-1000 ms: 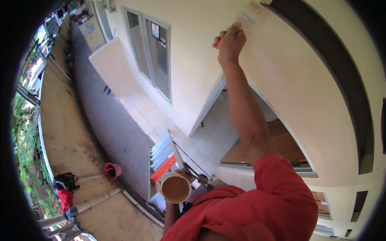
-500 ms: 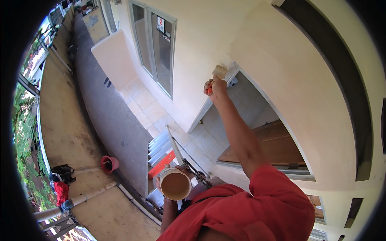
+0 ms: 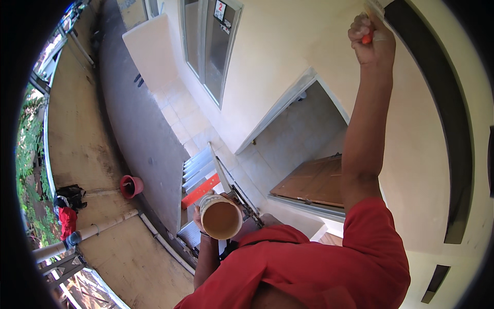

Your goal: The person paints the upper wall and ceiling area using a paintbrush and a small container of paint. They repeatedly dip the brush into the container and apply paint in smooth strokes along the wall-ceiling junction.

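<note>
Raised high at the upper right, my right hand is closed around the orange handle of a paintbrush. Its pale bristles reach the cream wall, beside the end of a long dark recessed strip. Whether the bristles touch the wall or the strip's edge, I cannot tell. Low in front of my body, my left hand grips a round paint tub from its left side; most of those fingers are hidden behind it. Tan paint shows inside the tub.
A metal ladder with an orange-red bar stands below me. To its right are a doorway frame and a brown door. A red bucket sits at left by the low wall, near a pipe.
My right hand has swept the paintbrush up and right, from the doorway's upper corner to the dark strip. The paint tub stays in my left hand, and the view has shifted slightly.
</note>
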Tool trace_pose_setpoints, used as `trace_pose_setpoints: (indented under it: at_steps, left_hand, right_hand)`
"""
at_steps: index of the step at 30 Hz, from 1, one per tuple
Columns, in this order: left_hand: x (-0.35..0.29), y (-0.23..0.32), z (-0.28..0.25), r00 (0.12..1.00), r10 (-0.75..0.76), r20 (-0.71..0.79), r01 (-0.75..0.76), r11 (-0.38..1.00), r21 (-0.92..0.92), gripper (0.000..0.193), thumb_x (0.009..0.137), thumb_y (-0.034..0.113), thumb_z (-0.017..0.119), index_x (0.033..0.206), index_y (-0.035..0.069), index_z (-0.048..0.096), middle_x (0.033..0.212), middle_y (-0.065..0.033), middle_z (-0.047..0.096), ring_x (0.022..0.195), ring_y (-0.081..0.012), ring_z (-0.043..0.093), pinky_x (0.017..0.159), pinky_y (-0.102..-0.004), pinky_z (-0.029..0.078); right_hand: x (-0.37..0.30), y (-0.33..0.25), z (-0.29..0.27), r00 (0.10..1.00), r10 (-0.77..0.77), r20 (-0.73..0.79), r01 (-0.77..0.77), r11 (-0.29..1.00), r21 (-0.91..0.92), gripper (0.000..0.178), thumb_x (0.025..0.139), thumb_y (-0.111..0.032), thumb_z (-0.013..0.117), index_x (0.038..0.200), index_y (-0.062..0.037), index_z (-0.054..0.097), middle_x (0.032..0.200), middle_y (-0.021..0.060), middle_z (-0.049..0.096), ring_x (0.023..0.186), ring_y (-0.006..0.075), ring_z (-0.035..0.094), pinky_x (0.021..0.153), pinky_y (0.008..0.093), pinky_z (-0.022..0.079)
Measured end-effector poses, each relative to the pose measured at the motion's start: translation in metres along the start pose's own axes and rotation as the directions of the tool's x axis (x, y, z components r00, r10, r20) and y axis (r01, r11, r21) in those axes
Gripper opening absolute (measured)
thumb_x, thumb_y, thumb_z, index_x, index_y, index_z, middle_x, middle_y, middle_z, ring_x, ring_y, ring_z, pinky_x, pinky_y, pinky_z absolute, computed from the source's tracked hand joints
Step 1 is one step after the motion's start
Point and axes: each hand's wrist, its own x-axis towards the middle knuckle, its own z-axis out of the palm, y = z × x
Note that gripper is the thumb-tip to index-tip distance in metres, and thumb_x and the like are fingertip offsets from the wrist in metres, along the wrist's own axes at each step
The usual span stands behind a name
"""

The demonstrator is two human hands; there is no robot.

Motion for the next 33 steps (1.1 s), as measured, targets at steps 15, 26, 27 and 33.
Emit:
trace_pose_setpoints:
  at_steps: [15, 26, 27, 33]
  left_hand:
    - [-0.004, -0.001, 0.005, 1.000, -0.001, -0.021, 0.001, 1.000, 0.016, 0.077, 0.101, 0.069, 0.053, 0.160, 0.019, 0.051, 0.152, -0.0248, 0.053, 0.140, -0.0450, 0.052, 0.108, -0.0640, 0.054]
    - [-0.003, 0.003, -0.016, 1.000, -0.019, -0.008, 0.020, 0.999, 0.047, 0.077, 0.100, 0.070, 0.054, 0.159, 0.021, 0.052, 0.153, -0.0231, 0.054, 0.141, -0.0445, 0.052, 0.111, -0.0638, 0.051]
    - [-0.002, 0.003, -0.019, 1.000, -0.024, 0.013, 0.023, 0.998, 0.064, 0.077, 0.100, 0.070, 0.054, 0.159, 0.021, 0.052, 0.153, -0.0229, 0.054, 0.141, -0.0445, 0.052, 0.112, -0.0636, 0.051]
    - [-0.002, 0.001, -0.024, 0.999, 0.006, -0.043, -0.007, 1.000, -0.009, 0.080, 0.101, 0.069, 0.053, 0.160, 0.016, 0.048, 0.154, -0.0268, 0.053, 0.142, -0.0468, 0.053, 0.114, -0.0643, 0.049]
  right_hand:
    - [-0.043, 0.086, -0.084, 0.975, 0.207, -0.086, -0.163, 0.919, 0.359, 0.017, 0.098, 0.000, 0.048, 0.082, -0.0054, 0.051, 0.068, 0.0021, 0.046, 0.058, 0.0129, 0.049, 0.056, 0.0277, 0.048]
    - [-0.113, 0.129, -0.086, 0.917, 0.069, -0.393, -0.103, 0.992, -0.066, 0.028, 0.113, -0.029, 0.057, 0.093, -0.0096, 0.055, 0.072, 0.0007, 0.053, 0.056, 0.0133, 0.050, 0.052, 0.0298, 0.040]
    - [-0.118, 0.156, -0.099, 0.873, 0.122, -0.473, -0.173, 0.983, -0.065, 0.031, 0.112, -0.031, 0.059, 0.089, -0.0112, 0.054, 0.070, 0.0006, 0.053, 0.055, 0.0146, 0.050, 0.052, 0.0305, 0.039]
    - [-0.115, 0.145, -0.116, 0.871, 0.299, -0.390, -0.227, 0.949, 0.219, 0.025, 0.108, -0.016, 0.057, 0.084, -0.0109, 0.055, 0.064, -0.0015, 0.048, 0.053, 0.0104, 0.048, 0.048, 0.0270, 0.041]
